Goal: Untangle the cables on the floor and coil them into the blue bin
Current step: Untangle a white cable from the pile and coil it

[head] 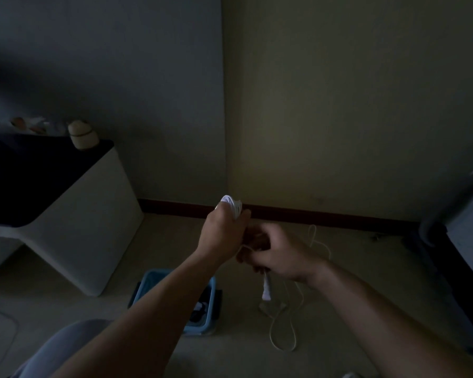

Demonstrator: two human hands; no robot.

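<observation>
Dim, pale floor (366,282), edged by a dark red skirting board (325,214) beyond the fingers (242,214) of the left hand (223,230); directly on the floor, below and nearer than those fingers, a blue bin (150,278), partly hidden from view; below the fingers (247,257) of the right hand (281,255), loose loops of white cable (271,332), near the bin but apart from it; far left of both sets of fingers, a faint thin cord (13,321); also to their left, standing on the floor, a white cabinet (93,214) with a dark top (25,181); on that top, a small rounded cream object (82,135) and blurred small items (28,124), too indistinct to name.
</observation>
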